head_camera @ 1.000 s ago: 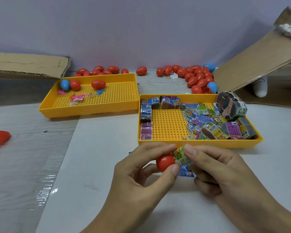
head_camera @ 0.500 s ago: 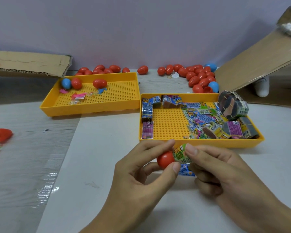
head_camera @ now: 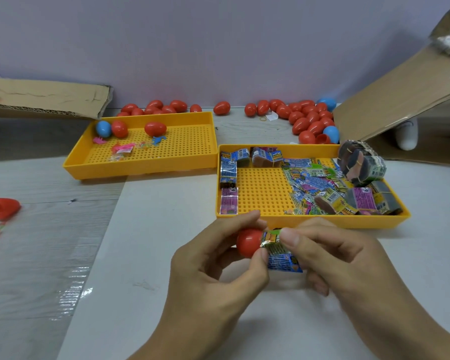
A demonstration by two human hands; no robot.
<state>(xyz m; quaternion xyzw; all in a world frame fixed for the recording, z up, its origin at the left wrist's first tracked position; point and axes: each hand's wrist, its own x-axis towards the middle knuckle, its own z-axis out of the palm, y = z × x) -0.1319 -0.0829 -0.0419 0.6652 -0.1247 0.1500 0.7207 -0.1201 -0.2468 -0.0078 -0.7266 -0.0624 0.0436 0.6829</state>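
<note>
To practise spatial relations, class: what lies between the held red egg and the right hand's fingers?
A folded printed leaflet, touching the red egg, pinched by the right hand; head view.

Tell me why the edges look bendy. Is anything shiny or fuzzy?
Head view: wide lens bends the edges, smears the cardboard top right; head view: light glints off the clear film, left; head view: soft shadows under the left hand holding the egg and the right hand pinching the wrapper.

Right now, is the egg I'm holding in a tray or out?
Out. Left hand pinches the egg, right hand its label, in front of the near tray.
</note>
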